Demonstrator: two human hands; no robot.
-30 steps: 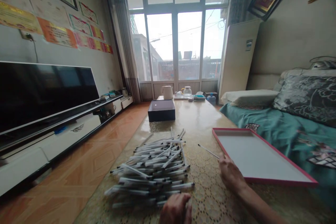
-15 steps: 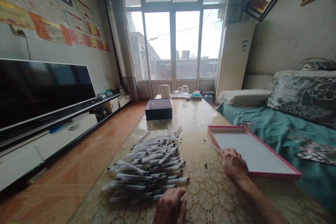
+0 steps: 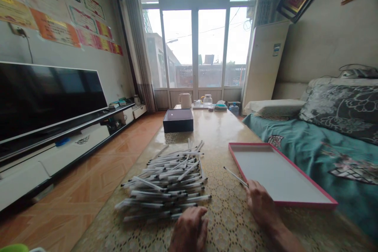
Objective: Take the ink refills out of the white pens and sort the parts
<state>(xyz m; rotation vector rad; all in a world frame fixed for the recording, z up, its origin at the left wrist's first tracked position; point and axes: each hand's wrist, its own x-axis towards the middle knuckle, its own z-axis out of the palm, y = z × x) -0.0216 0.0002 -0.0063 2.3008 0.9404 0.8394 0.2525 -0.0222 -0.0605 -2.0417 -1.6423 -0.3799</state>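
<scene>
A loose pile of slim white pens (image 3: 165,185) with black ends lies on the table in front of me, most of them pointing sideways. My left hand (image 3: 190,226) rests at the pile's near right edge with its fingers curled; what they hold, if anything, is hidden. My right hand (image 3: 260,202) is closed on the near end of one thin white pen (image 3: 234,175), whose dark tip points away and to the left. Right beside that hand lies a shallow white tray with a pink rim (image 3: 305,176); the hand covers part of its near left edge.
Beyond the pile stands an open dark box (image 3: 178,126). A beige jug (image 3: 185,100) and a glass teapot (image 3: 207,100) stand at the table's far end. To the right is a sofa with a green cover (image 3: 295,138); a television stand (image 3: 88,138) lines the left.
My right hand has come nearer with the pen, and the pink-rimmed tray has shifted slightly left and nearer. The small black piece left of that hand no longer shows. My left hand stays about the same.
</scene>
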